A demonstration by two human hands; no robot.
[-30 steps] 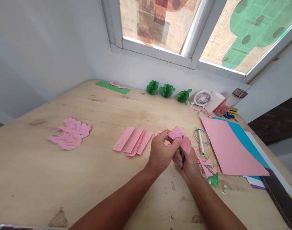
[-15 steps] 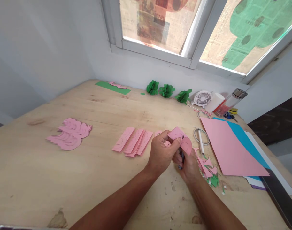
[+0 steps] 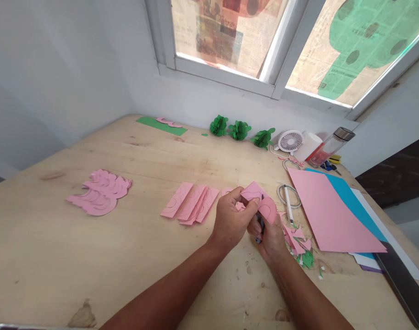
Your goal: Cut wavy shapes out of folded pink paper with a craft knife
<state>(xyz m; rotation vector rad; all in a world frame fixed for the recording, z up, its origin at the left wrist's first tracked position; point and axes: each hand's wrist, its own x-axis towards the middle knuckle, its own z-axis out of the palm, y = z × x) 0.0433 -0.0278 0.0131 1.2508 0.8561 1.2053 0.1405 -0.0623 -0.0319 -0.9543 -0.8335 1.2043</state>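
The bench (image 3: 137, 256) is of pale wood. On it lie, from left to right, cut pink shapes (image 3: 102, 201), marked pink strips (image 3: 192, 204), paper scraps (image 3: 299, 247) and coloured sheets (image 3: 333, 211); near the wall (image 3: 192, 94) stand three green paper figures (image 3: 239, 130) and a fan (image 3: 290, 141).

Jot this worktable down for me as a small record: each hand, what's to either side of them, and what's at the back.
Left hand: pinches a pink paper piece with drawn curves
Right hand: wrapped around a dark tool, mostly hidden
To the left: pink strips; farther out, wavy pink cutouts
To the right: paper scraps, white pen, large pink sheet
At the back: three green paper ornaments, white fan
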